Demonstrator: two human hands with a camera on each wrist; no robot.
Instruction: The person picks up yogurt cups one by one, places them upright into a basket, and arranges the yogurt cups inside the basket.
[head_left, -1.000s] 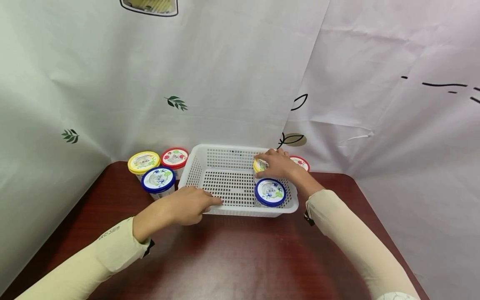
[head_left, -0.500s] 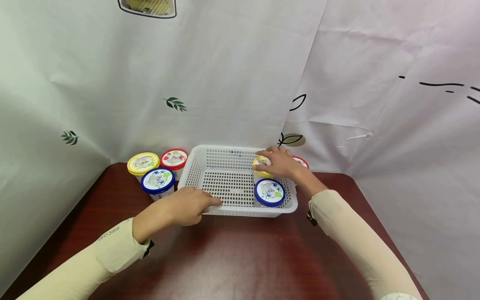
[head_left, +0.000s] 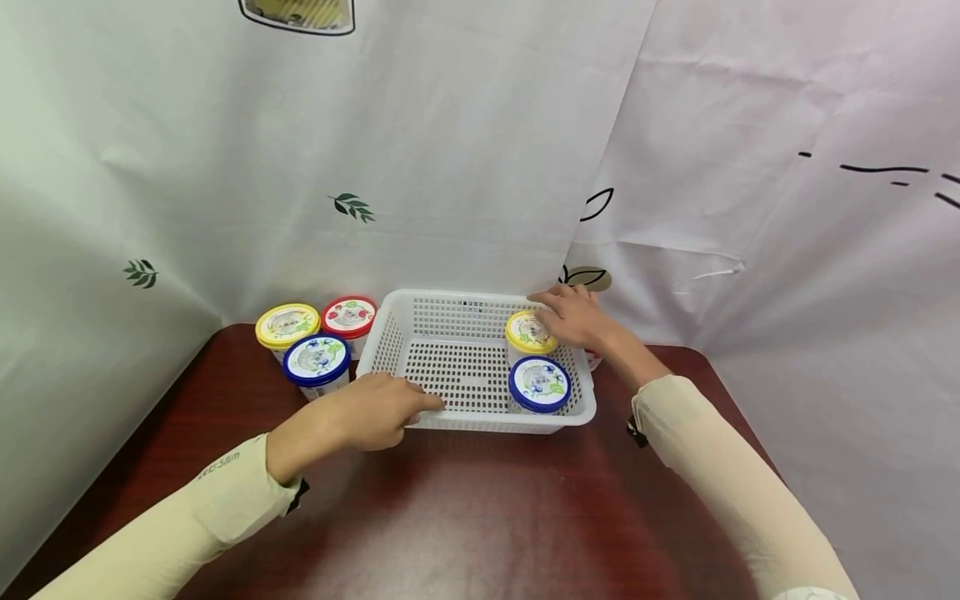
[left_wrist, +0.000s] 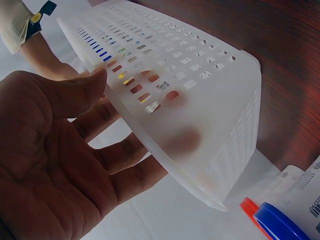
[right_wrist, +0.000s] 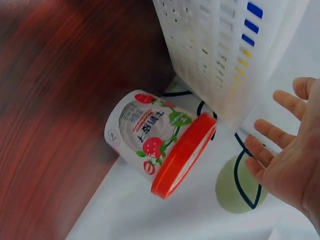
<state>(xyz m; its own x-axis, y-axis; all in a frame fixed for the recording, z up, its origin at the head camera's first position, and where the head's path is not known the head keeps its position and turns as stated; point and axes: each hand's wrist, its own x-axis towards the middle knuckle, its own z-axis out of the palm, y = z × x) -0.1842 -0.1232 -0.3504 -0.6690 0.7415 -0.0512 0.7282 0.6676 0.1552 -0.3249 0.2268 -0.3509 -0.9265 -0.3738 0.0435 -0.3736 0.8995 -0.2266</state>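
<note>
My left hand (head_left: 378,410) grips the near rim of a white plastic basket (head_left: 480,423), thumb outside and fingers inside the wall, as the left wrist view shows. Above the basket's far right corner hovers my right hand (head_left: 576,318), its fingers spread and holding nothing. Inside the basket's right end stand a yellow-lidded tub (head_left: 531,332) and a blue-lidded tub (head_left: 540,385). Just outside that end, a red-lidded strawberry tub (right_wrist: 150,135) stands on the table, mostly covered by my right hand in the head view.
Left of the basket several tubs stand close together: one yellow-lidded (head_left: 288,325), one red-lidded (head_left: 349,317), one blue-lidded (head_left: 317,360). All rest on a dark red wooden table (head_left: 480,517). A white printed curtain (head_left: 465,167) hangs behind the table.
My right hand has drawn off the yellow-lidded tub and moved right, toward the red-lidded tub outside the basket. The yellow-lidded tub stays in the basket. My left hand has not moved.
</note>
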